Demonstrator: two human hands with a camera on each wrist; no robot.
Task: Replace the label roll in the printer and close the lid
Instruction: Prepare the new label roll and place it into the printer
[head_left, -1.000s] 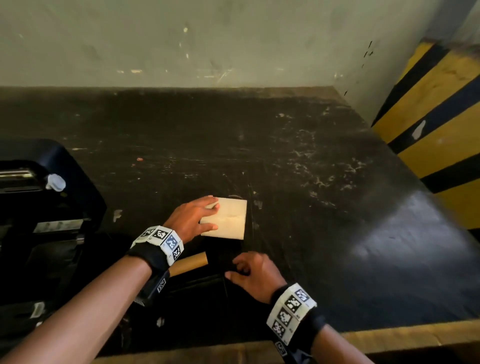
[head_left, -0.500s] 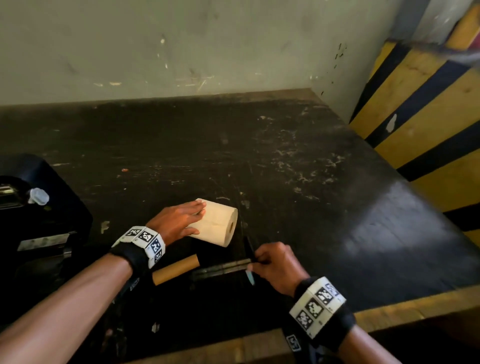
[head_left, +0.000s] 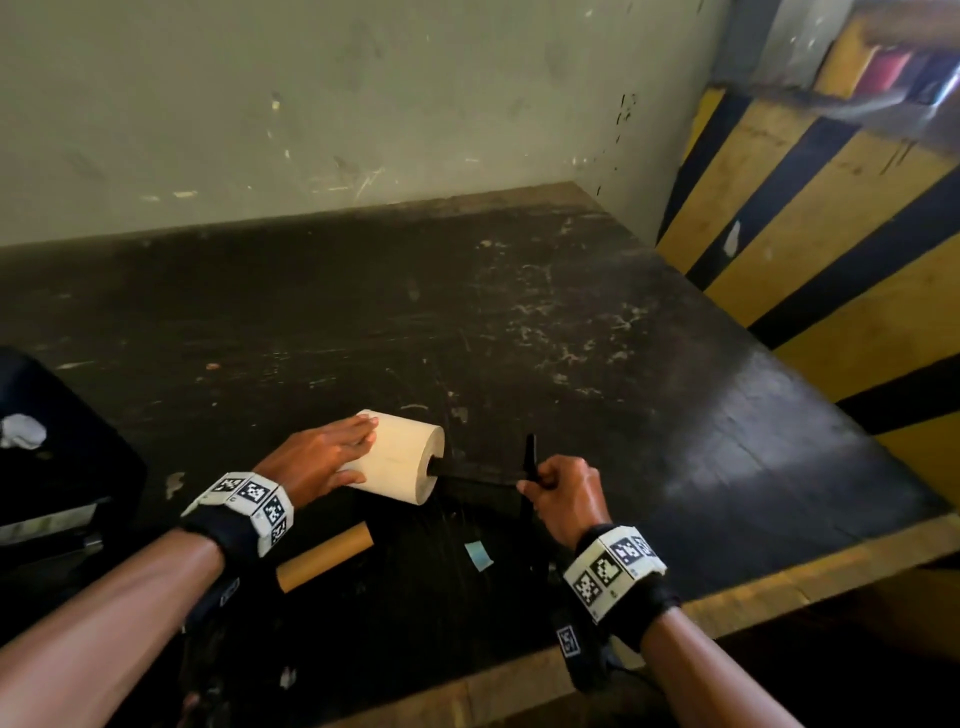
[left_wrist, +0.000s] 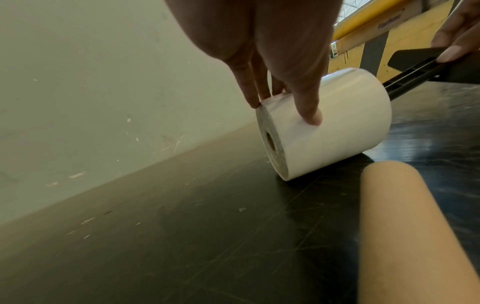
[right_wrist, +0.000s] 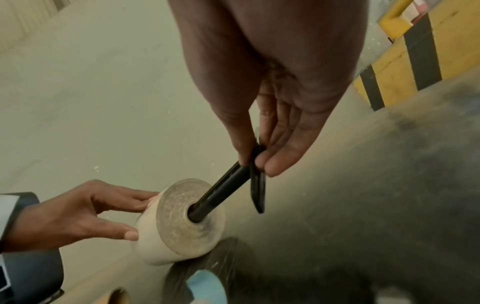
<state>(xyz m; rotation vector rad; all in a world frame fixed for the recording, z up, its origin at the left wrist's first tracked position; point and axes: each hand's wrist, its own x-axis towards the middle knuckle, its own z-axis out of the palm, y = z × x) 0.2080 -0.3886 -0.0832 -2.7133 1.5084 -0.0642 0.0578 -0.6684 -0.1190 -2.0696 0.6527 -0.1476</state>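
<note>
Left wrist view shows the left hand (left_wrist: 272, 51) reaching down onto the label roll (left_wrist: 330, 123), its straight fingers (left_wrist: 307, 107) spread over the roll's curved top, thumb on the near face of the curve and the other tips on the far rim, steadying it rather than wrapping round it. The roll lies on its side on the dark desk (left_wrist: 182, 236), its long axis running roughly left to right as the person sees it, one flat end with its core hole facing left and the other facing the right hand. From the right wrist view, the right hand (right_wrist: 272, 82) pinches the black spindle (right_wrist: 223, 193) between thumb and fingertips (right_wrist: 270, 164) at its outer end, where a flat black crosspiece stands across the rod; the rod slants down from that grip and its far end sits inside the core hole of the roll's right-facing end. In the head view the spindle (head_left: 483, 478) lies nearly in line with the roll (head_left: 400, 457), bridging the gap between the left hand (head_left: 322, 457) and the right hand (head_left: 566, 499). Just nearer the person than the roll, a bare brown cardboard core (head_left: 324, 556) lies on the desk, apart from the roll, with a small blue scrap (head_left: 478, 555) to its right. At the far left edge stands the black printer (head_left: 57, 467), well apart from both hands.
</note>
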